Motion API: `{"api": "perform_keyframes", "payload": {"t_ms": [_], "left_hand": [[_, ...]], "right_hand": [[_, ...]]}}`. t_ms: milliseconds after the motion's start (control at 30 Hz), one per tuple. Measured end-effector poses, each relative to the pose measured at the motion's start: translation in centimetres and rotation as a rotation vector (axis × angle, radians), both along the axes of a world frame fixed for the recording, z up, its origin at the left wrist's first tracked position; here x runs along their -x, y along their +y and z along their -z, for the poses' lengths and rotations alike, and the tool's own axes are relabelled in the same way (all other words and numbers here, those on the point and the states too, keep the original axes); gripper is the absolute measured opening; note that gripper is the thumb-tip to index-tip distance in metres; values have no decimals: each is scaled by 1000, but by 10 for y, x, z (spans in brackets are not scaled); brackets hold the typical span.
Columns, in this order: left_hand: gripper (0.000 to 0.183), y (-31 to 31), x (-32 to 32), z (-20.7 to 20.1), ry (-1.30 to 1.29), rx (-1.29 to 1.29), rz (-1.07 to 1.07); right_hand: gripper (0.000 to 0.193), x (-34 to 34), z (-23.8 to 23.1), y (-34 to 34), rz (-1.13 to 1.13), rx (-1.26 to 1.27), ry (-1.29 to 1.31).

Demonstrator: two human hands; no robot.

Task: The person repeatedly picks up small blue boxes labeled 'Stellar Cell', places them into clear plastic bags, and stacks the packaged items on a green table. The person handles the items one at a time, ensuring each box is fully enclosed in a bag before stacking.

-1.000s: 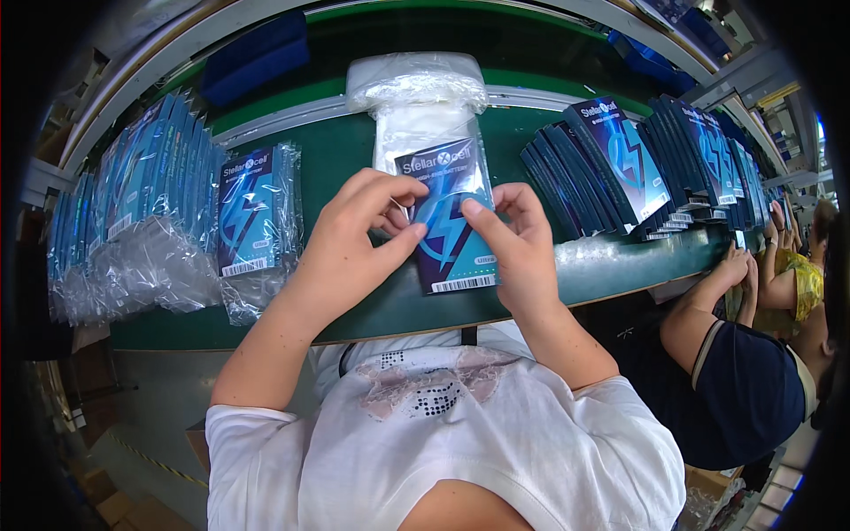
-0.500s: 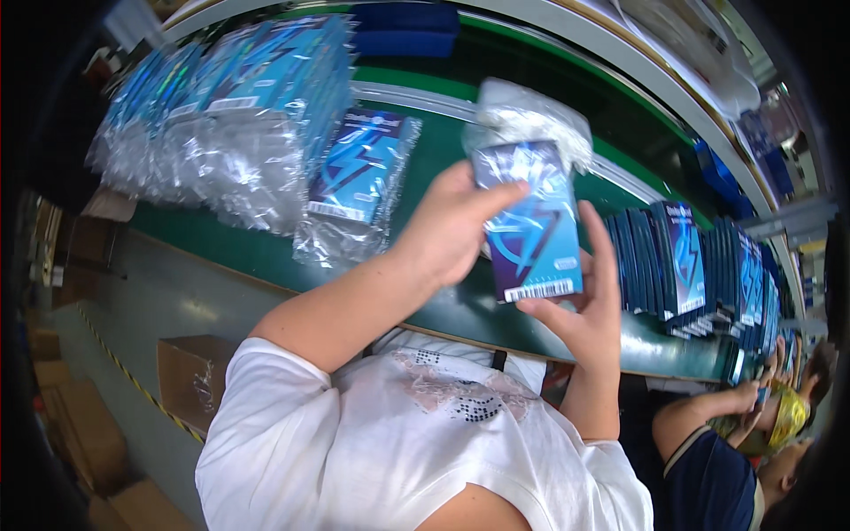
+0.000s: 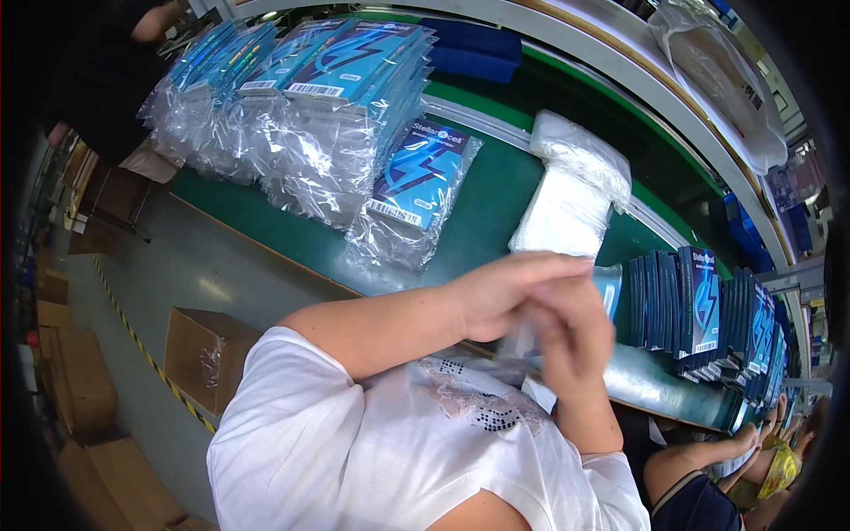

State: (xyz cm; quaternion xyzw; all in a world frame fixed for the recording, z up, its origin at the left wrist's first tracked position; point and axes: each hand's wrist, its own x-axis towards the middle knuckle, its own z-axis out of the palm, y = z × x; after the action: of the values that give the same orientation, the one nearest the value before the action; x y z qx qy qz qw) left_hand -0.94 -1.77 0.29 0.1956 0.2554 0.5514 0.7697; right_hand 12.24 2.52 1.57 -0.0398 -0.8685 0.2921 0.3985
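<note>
A blue flat box (image 3: pixel 609 292), mostly hidden and motion-blurred, is held between both hands above the near edge of the green tabletop (image 3: pixel 482 208). Left hand (image 3: pixel 509 296) and right hand (image 3: pixel 571 341) overlap; fingers are curled around it. White bag stack (image 3: pixel 567 190) lies beyond the fingers, upright blue boxes (image 3: pixel 699 314) to their right.

Factory packing line, no question

Long green conveyor belt (image 3: pixel 478 221) with a white rail runs from 10 to 4 o'clock. Piles of identical blue boxes in clear plastic sleeves (image 3: pixel 301 106) sit at 11, a row of upright dark-blue boxes (image 3: pixel 699 310) at 3, and a stack of empty plastic bags (image 3: pixel 567 195) at 1. Cardboard cartons (image 3: pixel 204 354) on a concrete floor with hazard-striped tape at 8, and another worker's arm (image 3: pixel 708 451) at 4.
</note>
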Motion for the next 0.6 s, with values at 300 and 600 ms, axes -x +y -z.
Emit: {"api": "perform_keyframes", "payload": {"t_ms": [300, 600], "left_hand": [[48, -16, 73, -14, 1594, -567, -997], [46, -15, 86, 6, 2415, -309, -649]], "right_hand": [[56, -18, 3, 17, 43, 129, -46], [45, -86, -17, 50, 553, 156, 193]]}}
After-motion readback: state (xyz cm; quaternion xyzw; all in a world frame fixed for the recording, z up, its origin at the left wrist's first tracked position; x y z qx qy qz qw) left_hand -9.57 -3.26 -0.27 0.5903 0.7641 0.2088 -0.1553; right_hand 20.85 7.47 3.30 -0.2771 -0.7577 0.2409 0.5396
